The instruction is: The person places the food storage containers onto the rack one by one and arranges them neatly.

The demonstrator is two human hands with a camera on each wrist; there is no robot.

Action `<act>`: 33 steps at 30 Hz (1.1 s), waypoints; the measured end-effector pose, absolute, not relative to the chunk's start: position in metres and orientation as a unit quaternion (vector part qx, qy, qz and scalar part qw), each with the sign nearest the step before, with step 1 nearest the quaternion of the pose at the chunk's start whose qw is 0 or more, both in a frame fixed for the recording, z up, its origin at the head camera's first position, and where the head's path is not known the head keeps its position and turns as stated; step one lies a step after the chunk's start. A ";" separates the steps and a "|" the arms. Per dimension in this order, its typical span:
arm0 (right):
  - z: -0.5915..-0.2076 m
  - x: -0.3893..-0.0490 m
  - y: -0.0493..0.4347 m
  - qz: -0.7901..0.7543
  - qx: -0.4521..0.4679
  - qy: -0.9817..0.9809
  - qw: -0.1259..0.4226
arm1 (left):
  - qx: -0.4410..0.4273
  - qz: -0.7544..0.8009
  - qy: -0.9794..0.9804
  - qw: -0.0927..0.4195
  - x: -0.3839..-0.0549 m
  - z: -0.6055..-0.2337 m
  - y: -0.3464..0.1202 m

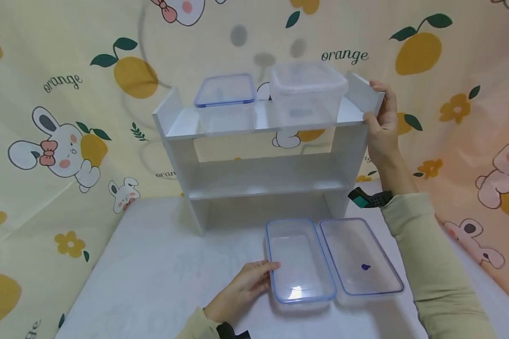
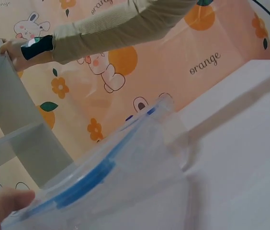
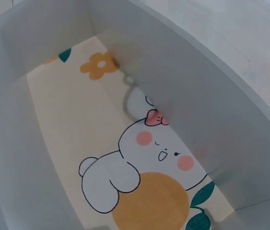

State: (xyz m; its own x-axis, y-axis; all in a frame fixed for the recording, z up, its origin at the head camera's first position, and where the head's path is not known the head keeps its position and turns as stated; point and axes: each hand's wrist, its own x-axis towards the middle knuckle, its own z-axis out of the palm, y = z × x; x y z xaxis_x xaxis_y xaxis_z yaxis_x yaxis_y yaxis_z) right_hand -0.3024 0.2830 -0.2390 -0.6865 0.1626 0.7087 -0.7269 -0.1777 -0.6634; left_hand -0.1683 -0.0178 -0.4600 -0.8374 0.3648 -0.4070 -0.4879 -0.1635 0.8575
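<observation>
A white two-tier shelf rack point(image 1: 263, 179) stands on the table. My right hand point(image 1: 383, 125) grips the upper right side panel, thumb in front and fingers over its edge. On the tabletop, my left hand point(image 1: 245, 286) pinches the left rim of a clear plastic food container point(image 1: 299, 259) with a blue edge. Its thumb lies on the rim, also showing in the left wrist view beside the container's blue edge point(image 2: 92, 179). A second clear blue-edged container point(image 1: 356, 249) with a dark blue mark sits just right of it. The right hand is outside the right wrist view.
On the rack's top board are a clear container with a blue-edged lid point(image 1: 225, 92) and a larger clear container with a whitish lid point(image 1: 307, 80). Behind hangs a printed cloth point(image 1: 68, 42) with rabbits and oranges. The white tabletop point(image 1: 152, 278) extends leftward.
</observation>
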 end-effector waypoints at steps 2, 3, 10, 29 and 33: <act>-0.240 -0.301 0.283 0.726 0.245 -0.565 0.306 | -0.068 0.761 0.581 0.281 -0.168 -0.460 -0.017; -0.241 -0.301 0.283 0.728 0.245 -0.563 0.305 | -0.073 0.759 0.582 0.283 -0.167 -0.461 -0.016; -0.241 -0.301 0.279 0.734 0.253 -0.551 0.304 | -0.081 0.761 0.581 0.278 -0.168 -0.465 -0.018; -0.242 -0.304 0.280 0.728 0.262 -0.549 0.317 | -0.060 0.743 0.598 0.295 -0.174 -0.475 -0.018; -0.242 -0.306 0.279 0.731 0.267 -0.541 0.319 | -0.059 0.747 0.592 0.298 -0.176 -0.477 -0.018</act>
State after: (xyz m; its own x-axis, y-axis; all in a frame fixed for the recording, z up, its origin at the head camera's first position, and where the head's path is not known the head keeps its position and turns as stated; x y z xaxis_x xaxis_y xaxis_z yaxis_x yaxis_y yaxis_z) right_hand -0.3056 0.2789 -0.2422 -0.6531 0.1782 0.7360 -0.7559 -0.2115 -0.6196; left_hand -0.1756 -0.0179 -0.4767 -0.8158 0.3746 -0.4405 -0.5146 -0.1227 0.8486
